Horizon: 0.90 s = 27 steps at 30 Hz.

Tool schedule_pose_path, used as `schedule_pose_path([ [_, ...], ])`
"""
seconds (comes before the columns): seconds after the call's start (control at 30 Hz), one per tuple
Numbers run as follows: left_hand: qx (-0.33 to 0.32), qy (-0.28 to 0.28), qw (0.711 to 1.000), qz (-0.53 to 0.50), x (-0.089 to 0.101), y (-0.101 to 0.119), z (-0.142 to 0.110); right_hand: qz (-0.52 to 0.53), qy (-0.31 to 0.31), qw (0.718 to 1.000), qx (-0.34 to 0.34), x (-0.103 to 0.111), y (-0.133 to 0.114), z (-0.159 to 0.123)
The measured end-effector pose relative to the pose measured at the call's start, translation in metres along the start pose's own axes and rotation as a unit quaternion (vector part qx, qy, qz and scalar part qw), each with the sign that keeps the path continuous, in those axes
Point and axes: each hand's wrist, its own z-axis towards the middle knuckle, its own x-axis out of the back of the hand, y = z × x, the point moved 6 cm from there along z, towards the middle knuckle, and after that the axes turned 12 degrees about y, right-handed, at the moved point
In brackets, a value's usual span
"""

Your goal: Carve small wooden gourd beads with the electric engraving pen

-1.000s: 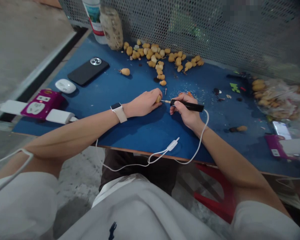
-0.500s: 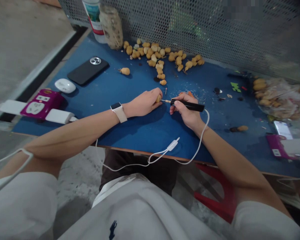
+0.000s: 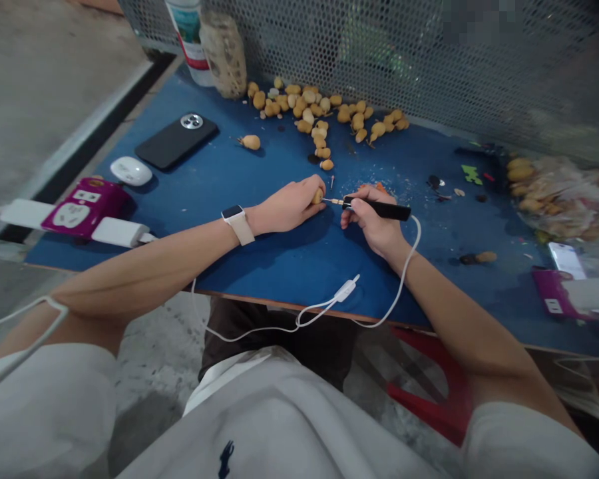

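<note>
Bench (image 3: 269,266), blue-topped, spans the scene, with a grey perforated panel (image 3: 289,46) standing along its far side. A loose heap of tan gourds (image 3: 309,98) lies along that panel, and at far right a clear plastic bag (image 3: 576,179) holds more. A labelled bottle (image 3: 192,40) and a see-through jar (image 3: 224,56) stand side by side at far left. Nearer on the left sits a purple power adapter (image 3: 107,201) with white plugs; beyond it lies a black phone (image 3: 172,146), camera side up. Left hand (image 3: 289,205) rests mid-bench, fingers curled tight. Just right of it, the right hand (image 3: 382,226) has its fingers closed round a black pen tool (image 3: 392,210) trailing a white cord (image 3: 402,283). A smartwatch (image 3: 238,224) circles the left wrist; a white earbud case (image 3: 131,171) lies near the phone. One gourd (image 3: 251,142) sits alone right of the phone. Gripped by the left fingers, partly hidden, is a small gourd (image 3: 318,195) at the pen's thin tip; whether they touch is too small to tell. Pale crumbs (image 3: 379,174) dot the bench beyond the right hand.
</note>
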Motion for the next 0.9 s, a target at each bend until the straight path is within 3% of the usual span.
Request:
schedule_pose_path([
  [0.43, -0.007, 0.034, 0.994, -0.106, 0.014, 0.015, -0.003, 0.072, -0.020, 0.996, -0.054, 0.000, -0.005, -0.002],
  [0.9, -0.021, 0.068, 0.980, -0.184, 0.021, 0.022, -0.004, 0.113, 0.002, 0.989, -0.096, -0.008, -0.010, -0.008],
])
